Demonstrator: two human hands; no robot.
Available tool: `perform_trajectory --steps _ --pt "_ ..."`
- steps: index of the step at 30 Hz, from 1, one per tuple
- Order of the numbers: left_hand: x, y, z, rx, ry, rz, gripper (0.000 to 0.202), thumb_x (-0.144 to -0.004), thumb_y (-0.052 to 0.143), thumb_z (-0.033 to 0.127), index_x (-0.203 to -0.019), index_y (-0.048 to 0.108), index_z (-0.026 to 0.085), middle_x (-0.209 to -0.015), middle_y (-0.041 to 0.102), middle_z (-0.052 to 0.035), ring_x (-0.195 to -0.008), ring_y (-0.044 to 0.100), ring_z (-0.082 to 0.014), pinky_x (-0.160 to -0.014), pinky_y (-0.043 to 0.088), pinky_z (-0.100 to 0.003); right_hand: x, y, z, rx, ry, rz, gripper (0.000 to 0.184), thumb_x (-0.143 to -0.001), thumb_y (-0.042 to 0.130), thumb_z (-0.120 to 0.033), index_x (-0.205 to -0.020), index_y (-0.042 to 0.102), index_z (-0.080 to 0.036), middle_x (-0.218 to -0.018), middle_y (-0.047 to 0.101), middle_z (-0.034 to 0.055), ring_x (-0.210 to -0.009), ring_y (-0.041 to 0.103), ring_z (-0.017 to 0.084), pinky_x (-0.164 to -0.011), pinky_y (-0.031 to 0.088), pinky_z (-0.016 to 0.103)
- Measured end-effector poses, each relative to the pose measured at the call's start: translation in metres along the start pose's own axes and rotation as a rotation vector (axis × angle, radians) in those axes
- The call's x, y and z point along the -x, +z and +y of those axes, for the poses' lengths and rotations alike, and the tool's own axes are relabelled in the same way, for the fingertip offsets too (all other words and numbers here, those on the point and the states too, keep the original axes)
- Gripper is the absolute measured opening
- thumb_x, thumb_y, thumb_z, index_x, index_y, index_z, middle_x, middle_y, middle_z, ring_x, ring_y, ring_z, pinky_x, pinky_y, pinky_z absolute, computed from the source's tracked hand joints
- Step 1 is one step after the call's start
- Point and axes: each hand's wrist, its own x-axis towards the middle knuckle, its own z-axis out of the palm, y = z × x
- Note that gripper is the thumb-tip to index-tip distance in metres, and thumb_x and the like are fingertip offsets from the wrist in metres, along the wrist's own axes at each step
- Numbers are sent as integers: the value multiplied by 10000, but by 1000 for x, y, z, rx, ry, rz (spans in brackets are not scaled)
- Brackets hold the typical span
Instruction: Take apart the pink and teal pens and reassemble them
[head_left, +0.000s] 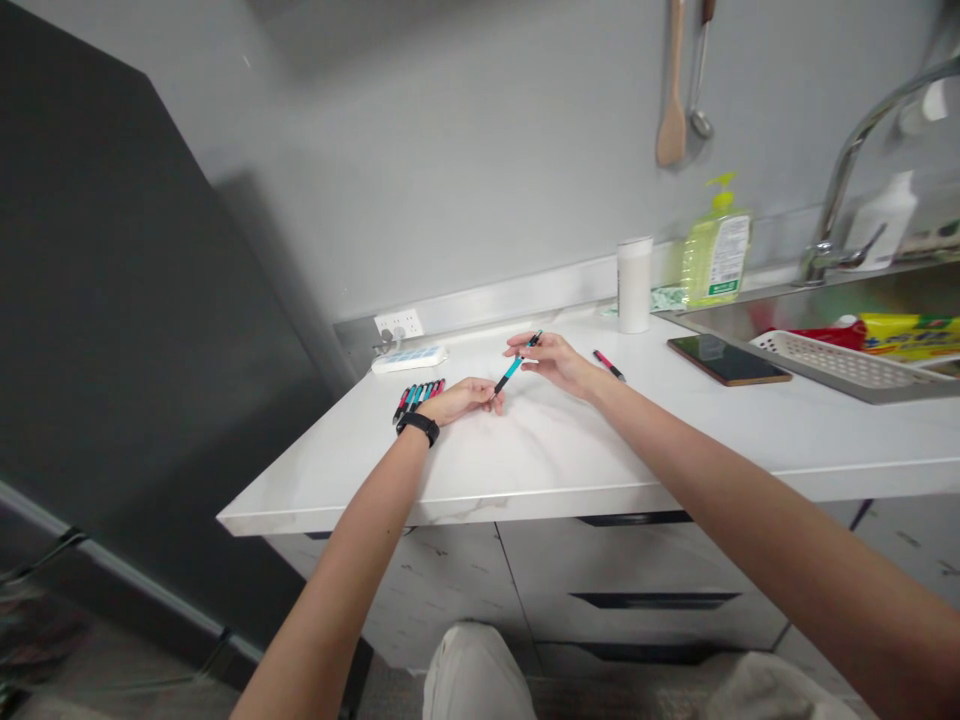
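Head camera looks down along two bare forearms to a white marbled counter (570, 450). Both hands share one teal pen (514, 366), which slants up and to the right, clear of the surface. The left hand (466, 400), with a black band (418, 426) on its wrist, rests low on the counter with its fingers curled together at the pen's lower end. The right hand (551, 358) is raised a little higher, its fingertips pinched on the pen's upper part near the dark tip.

Just left of the left hand, a row of pens (417, 396) in pink and teal lies side by side on the counter, touching one another. A single pink pen (608, 364) lies apart, just right of the right wrist. Behind the row, near the wall, sits a white and pale blue power strip (409, 358) below a wall socket (398, 324).

Farther right a dark phone (727, 359) lies flat near a white perforated basket (840, 362) at the sink's edge. A white cylindrical cup (634, 284) stands upright by the backsplash, with a green soap bottle (716, 250) just beside it. A curved metal tap (855, 160) rises over the sink, and a wooden spoon (673, 95) hangs on the grey wall above.

A dark panel (112, 320) fills the left side of the view. The person's light trousers (480, 670) show at the bottom edge, in front of the grey drawers.
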Motion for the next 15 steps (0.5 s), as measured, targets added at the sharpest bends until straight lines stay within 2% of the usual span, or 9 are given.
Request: perform_trajectory --steps 4,8,15 --pt "0 0 0 31 5 -4 468 -668 709 557 -720 661 95 -682 650 -88 -660 548 -143 -663 356 -275 -1 0 0 0 -3 19 276 -544 759 -227 -804 672 -198 -834 687 23 -824 596 145 -714 440 259" --pt "2 2 4 18 1 -15 466 -656 723 552 -713 653 95 -688 645 -79 -670 546 -137 -674 360 -269 -5 -1 3 64 18 123 266 -580 780 -264 -791 635 -190 -819 675 19 -822 603 136 -644 433 215" --pt "2 9 9 -94 7 -11 427 -689 701 528 -683 614 110 -684 636 -65 -656 529 -125 -670 358 -261 -11 -2 10 130 60 228 207 -631 783 -236 -742 622 -168 -761 658 23 -645 566 89 -593 467 211"
